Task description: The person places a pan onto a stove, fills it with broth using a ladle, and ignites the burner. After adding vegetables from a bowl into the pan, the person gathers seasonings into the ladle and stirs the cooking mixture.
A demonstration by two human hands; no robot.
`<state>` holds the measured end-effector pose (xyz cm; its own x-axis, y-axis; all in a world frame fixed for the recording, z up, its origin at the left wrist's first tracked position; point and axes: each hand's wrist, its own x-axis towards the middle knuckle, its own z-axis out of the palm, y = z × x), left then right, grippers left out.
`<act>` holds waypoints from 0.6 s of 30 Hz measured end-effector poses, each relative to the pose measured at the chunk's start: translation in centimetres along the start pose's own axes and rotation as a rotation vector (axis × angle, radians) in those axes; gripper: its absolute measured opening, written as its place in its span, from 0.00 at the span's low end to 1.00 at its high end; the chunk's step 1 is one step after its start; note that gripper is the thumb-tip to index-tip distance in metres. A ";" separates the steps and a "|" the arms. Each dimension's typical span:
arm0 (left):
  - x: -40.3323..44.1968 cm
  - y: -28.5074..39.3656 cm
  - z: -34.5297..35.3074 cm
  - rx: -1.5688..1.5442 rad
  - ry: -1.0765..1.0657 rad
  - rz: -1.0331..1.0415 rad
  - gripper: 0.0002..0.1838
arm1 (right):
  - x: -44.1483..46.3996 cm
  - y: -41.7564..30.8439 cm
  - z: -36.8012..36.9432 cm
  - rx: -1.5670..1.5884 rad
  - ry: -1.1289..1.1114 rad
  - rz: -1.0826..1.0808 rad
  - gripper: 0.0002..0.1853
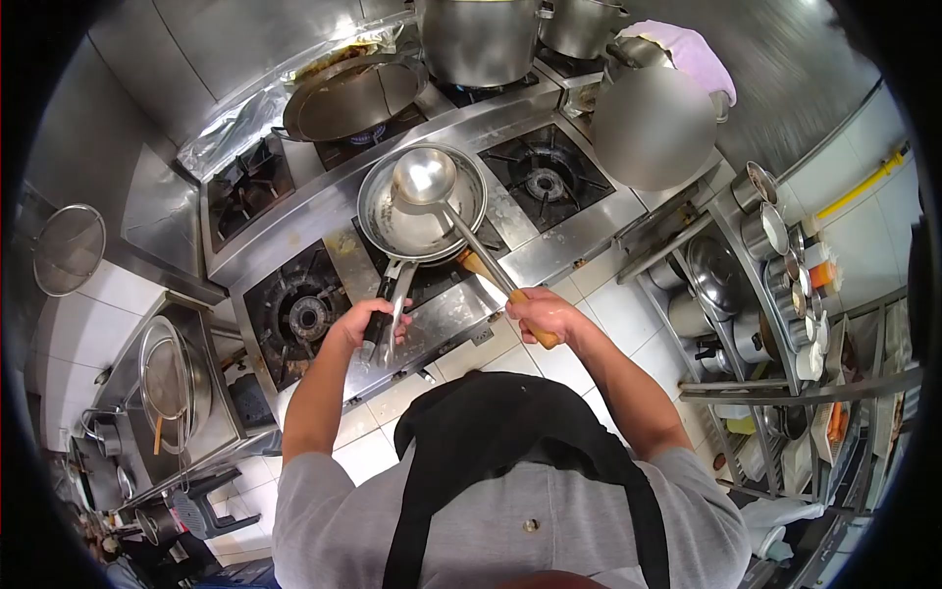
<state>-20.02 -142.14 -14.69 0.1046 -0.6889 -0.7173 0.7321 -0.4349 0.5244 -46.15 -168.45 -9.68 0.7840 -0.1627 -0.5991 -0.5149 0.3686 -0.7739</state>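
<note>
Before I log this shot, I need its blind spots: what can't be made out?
All in the head view:
Part of the pan: hidden by the ladle.
Middle of the burner below it: hidden by the pan.
Whatever lies behind the grey blur: masked by it.
Contents of the big pot: cut off by the top edge.

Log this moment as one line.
left hand: holds pan by handle | right hand: holds ladle by wooden handle | ladle bowl: over pan, contact unclear | pan: above stove
</note>
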 end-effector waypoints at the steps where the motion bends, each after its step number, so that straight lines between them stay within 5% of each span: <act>1: 0.7 -1.1 1.0 -0.113 -0.054 0.014 0.20 | -0.1 -0.1 -0.4 -0.002 0.002 0.010 0.10; 9: 1.6 -3.3 10.8 -0.246 0.008 0.193 0.15 | -2.0 -1.9 -4.6 0.007 -0.134 0.046 0.09; 18: 8.9 1.1 25.4 -0.029 -0.056 0.443 0.14 | -7.5 -5.3 -16.1 -0.044 0.050 -0.044 0.08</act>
<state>-35.37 -163.50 -8.82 0.3767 -0.8356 -0.3998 0.6434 -0.0744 0.7619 -54.87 -183.96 -4.41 0.7885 -0.2243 -0.5726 -0.4957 0.3194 -0.8076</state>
